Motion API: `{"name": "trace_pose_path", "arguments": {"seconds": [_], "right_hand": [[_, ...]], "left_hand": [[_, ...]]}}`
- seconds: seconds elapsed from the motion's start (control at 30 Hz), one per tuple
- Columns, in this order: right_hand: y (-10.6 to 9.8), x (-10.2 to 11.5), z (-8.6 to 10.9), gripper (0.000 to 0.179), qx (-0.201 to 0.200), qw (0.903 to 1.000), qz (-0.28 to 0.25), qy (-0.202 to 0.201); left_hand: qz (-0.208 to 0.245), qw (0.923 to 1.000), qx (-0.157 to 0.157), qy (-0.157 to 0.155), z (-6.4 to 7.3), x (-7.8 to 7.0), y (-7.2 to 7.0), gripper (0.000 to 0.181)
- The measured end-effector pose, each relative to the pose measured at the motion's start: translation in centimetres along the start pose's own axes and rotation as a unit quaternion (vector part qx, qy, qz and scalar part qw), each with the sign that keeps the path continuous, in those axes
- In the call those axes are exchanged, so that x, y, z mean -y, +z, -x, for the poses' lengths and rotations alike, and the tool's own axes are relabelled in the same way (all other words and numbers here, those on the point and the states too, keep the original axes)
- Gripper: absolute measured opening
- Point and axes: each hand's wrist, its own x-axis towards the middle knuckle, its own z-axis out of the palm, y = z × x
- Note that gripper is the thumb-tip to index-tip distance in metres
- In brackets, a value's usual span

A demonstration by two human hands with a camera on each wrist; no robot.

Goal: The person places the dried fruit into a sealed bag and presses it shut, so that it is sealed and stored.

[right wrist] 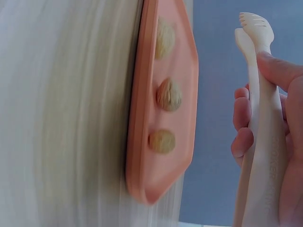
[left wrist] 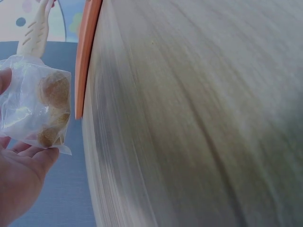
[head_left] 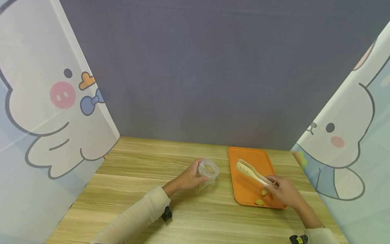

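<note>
My left hand (head_left: 189, 177) holds a clear plastic bag (head_left: 211, 173) above the table, its mouth spread open. Several brown walnuts (left wrist: 54, 90) lie inside the bag in the left wrist view. Over the orange tray (head_left: 243, 193), my right hand (head_left: 286, 191) grips cream-coloured tongs (head_left: 252, 173) with slotted heads pointing toward the bag's side. Nothing shows between the tong heads (right wrist: 258, 30) in the right wrist view. On the tray below that hand sit three visible walnuts (right wrist: 168, 94), apart from the tongs.
The wood-grain table (head_left: 137, 159) carries the tray on its right side. A grey panel (head_left: 182, 74) stands along the back edge. Cartoon-printed sheets (head_left: 39, 101) close off the left and right sides.
</note>
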Motion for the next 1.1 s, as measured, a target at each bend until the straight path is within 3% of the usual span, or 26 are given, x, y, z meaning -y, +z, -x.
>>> {"name": "trace_pose_path", "arguments": {"seconds": [0.2,0.6,1.1], "right_hand": [[-0.8,-1.1,0.8,0.026,0.004,1.0,0.001,-0.005],[-1.7,-3.4,2.5,0.032,-0.025,0.9989,0.034,-0.021],[-2.1,-5.0,4.0,0.031,0.019,0.9993,0.032,-0.007]], "left_hand": [[0.003,1.0,0.002,0.002,-0.1,0.1,0.0,0.081],[0.0,1.0,-0.002,0.004,-0.3,0.2,0.2,0.08],[0.0,0.9999,-0.009,0.005,-0.2,0.3,0.1,0.078]]}}
